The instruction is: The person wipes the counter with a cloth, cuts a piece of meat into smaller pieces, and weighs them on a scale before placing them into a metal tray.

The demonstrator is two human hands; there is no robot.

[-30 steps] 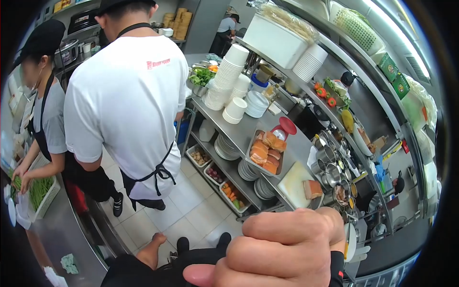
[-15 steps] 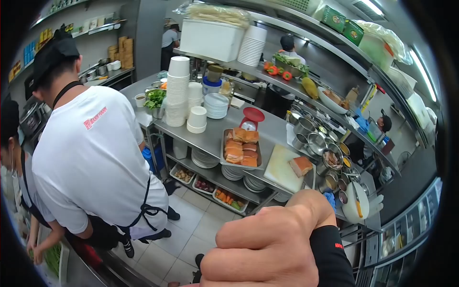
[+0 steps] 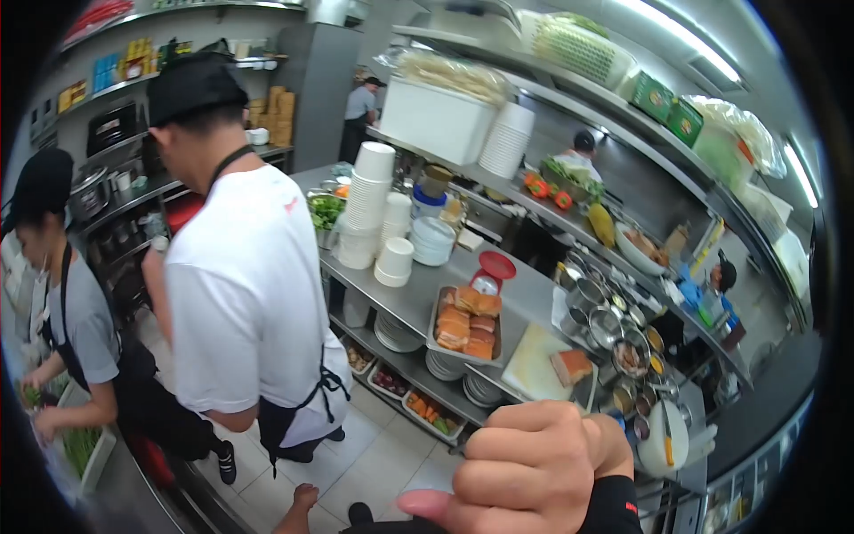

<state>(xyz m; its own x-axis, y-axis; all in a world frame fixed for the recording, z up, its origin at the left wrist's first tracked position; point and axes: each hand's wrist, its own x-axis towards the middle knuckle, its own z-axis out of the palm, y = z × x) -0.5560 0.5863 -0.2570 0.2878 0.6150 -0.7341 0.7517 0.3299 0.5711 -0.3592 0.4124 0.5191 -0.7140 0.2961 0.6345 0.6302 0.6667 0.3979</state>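
Observation:
Close to the camera, my right hand [image 3: 525,472] is raised in a fist, its fingers curled and its thumb out to the left. No object shows in it. A black sleeve [image 3: 614,507] with a small red mark covers that wrist. Behind the hand, on the steel counter, lies a white cutting board [image 3: 527,365] bearing a piece of meat [image 3: 570,366] and a knife. Left of the board sits a metal tray [image 3: 438,342] of skin-on meat slabs. Low at the bottom edge, my left hand [image 3: 305,495] shows small beyond a bare forearm; its fingers are not clear.
A person in a white shirt [image 3: 253,294] stands at left, beside another person in grey [image 3: 80,311] handling greens. On the counter [image 3: 378,289] are stacked white tubs [image 3: 363,209], a red-topped scale [image 3: 495,265] and several metal bowls [image 3: 605,327]. Vegetable trays [image 3: 434,416] sit beneath.
My right hand has moved away from the camera and appears smaller, its thumb now showing. The view has shifted, and the person in white stands more upright. My left forearm has come into view.

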